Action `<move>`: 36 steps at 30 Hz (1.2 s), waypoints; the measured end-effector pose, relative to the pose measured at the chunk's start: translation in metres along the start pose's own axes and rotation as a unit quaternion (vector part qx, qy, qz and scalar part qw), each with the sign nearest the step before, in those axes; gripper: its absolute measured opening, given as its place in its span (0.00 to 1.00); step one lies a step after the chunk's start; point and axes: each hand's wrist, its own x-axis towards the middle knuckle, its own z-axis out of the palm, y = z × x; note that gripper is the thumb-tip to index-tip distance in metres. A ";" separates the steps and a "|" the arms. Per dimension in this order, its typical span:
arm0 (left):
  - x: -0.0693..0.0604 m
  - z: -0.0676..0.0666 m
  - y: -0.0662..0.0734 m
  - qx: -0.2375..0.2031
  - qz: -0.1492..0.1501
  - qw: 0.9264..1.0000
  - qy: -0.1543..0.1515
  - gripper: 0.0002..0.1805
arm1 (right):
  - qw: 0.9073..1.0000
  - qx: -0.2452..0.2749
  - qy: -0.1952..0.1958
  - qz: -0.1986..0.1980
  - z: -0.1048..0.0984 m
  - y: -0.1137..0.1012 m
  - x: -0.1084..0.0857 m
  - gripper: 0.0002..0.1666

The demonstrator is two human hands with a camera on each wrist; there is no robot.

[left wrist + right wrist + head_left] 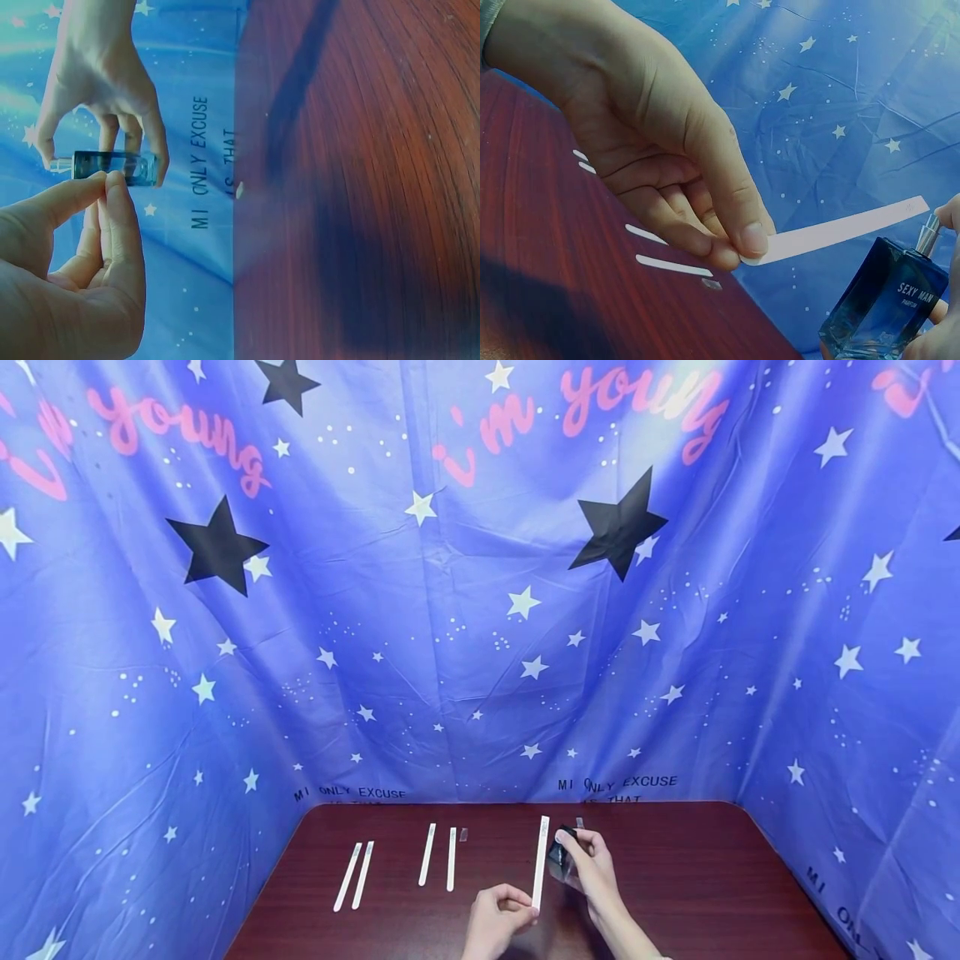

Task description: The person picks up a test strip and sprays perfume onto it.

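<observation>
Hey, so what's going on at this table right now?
A person's left hand pinches one end of a white strip, while the right hand holds a dark blue perfume bottle, its nozzle close to the strip's other end. Four similar strips lie in two pairs on the table, over to the left.

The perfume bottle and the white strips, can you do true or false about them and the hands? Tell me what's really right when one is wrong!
1. The left hand pinches a white strip. True.
2. The right hand holds a pencil. False: it holds the perfume bottle.
3. Four more strips lie on the table. True.
4. Those four lie in one heap. False: they lie in two separate pairs.
5. The blue curtain has stars on it. True.
</observation>
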 end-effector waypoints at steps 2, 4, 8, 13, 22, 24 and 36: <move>-0.001 0.002 0.000 0.000 0.002 1.000 -0.003 0.07 | 1.000 0.002 0.000 -0.002 0.001 -0.001 0.001 0.18; -0.001 0.004 0.001 0.000 0.002 1.000 -0.004 0.07 | 1.000 0.005 -0.001 -0.004 0.001 -0.001 0.001 0.18; -0.002 0.007 0.001 0.002 -0.001 1.000 -0.002 0.07 | 1.000 -0.001 -0.006 -0.014 0.000 -0.002 0.002 0.20; -0.002 0.010 0.000 0.003 -0.001 1.000 -0.002 0.07 | 1.000 -0.015 -0.007 -0.023 -0.001 -0.003 0.004 0.21; -0.004 0.011 0.002 0.004 -0.001 1.000 0.000 0.06 | 0.999 -0.032 -0.005 -0.030 -0.001 -0.002 0.005 0.24; -0.004 0.011 0.002 0.001 -0.004 1.000 -0.001 0.06 | 0.999 -0.038 -0.002 -0.036 -0.001 -0.001 0.005 0.24; -0.005 0.011 0.003 0.007 -0.008 1.000 0.007 0.07 | 1.000 -0.017 0.006 -0.008 -0.003 0.002 0.000 0.24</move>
